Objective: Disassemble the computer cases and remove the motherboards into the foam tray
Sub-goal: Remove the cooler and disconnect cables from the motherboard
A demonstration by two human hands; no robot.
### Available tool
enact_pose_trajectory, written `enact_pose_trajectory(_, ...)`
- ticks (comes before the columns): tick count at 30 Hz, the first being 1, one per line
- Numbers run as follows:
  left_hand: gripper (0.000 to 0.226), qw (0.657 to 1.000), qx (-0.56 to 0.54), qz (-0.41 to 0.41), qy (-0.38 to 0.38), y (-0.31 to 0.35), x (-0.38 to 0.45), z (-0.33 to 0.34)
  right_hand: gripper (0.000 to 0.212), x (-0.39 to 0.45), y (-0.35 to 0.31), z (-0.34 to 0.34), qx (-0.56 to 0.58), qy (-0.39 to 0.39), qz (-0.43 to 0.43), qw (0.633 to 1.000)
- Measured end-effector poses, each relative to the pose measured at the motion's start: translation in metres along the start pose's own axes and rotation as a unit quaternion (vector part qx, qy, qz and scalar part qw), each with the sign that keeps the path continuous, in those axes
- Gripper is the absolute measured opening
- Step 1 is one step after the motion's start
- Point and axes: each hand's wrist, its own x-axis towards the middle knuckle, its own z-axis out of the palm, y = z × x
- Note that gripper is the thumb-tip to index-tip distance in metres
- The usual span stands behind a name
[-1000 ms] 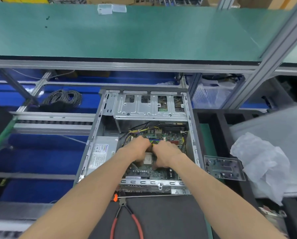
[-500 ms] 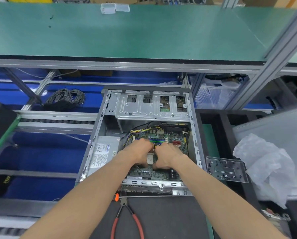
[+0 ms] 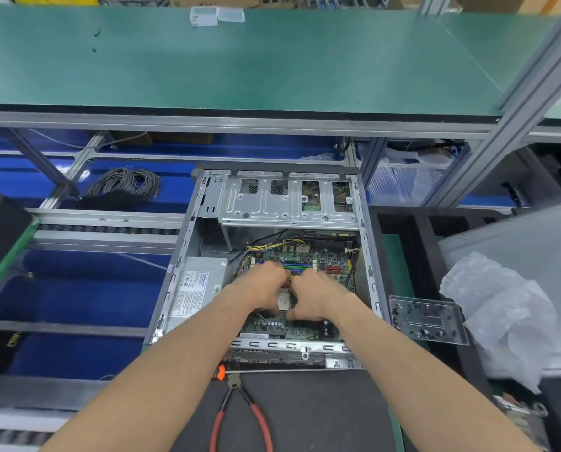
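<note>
- While the motherboard [image 3: 300, 256] sits flat inside the open computer case [image 3: 272, 265], both hands are down on it around the silver CPU [image 3: 284, 301].
- Left hand [image 3: 263, 288]: fingers curled at the CPU's left edge. Right hand [image 3: 318, 296]: curled at its right edge. Each seems to pinch something small by the socket; what exactly, can't tell, fingertips hidden.
- Handling, my read: board is light, thin, stiff but flexes. Fragile too, with pins, caps and slots exposed. Grab bare edges or corners, not components.
- Yellow/black cables [image 3: 272, 247] reach the board's far edge; likely need unplugging before lift-out, or they'll snag.
- Drive cage [image 3: 289, 200] overhangs the far end, power supply [image 3: 196, 288] just left of the board. Tight exit, so tilt out toward the near side.
- Black foam tray [image 3: 409, 243] right beside the case on the right. Clear parts box [image 3: 427, 319] on its near rim, crumpled plastic bag [image 3: 501, 311] further right.
- Dark surface [image 3: 321, 415] in front holds red-handled pliers [image 3: 240, 415].
- Room: green shelf [image 3: 240, 63] above on aluminium framing, coiled cable [image 3: 126, 187] on blue bins [image 3: 77, 301] to the left.
</note>
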Motion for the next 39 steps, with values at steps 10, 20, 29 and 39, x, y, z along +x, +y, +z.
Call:
enact_pose_trajectory(10,0.051,1.0,-0.015,-0.017,-0.008,-0.001,0.001,0.002,0.016,-0.006,0.005,-0.01,0.085,0.061,0.0,0.995)
enact_pose_trajectory(20,0.054,1.0,0.023,-0.011,-0.013,0.0,0.002,0.001,0.028,-0.003,0.007,-0.008,0.078,0.131,0.039,0.988)
enact_pose_trajectory(29,0.067,0.996,-0.022,-0.082,-0.008,-0.001,0.0,0.007,0.025,0.0,0.005,-0.004,0.13,0.14,0.074,0.979)
enact_pose_trajectory(39,0.061,0.965,-0.114,-0.236,-0.014,0.017,0.008,0.003,0.02,0.001,0.003,-0.004,0.165,0.15,0.093,0.97)
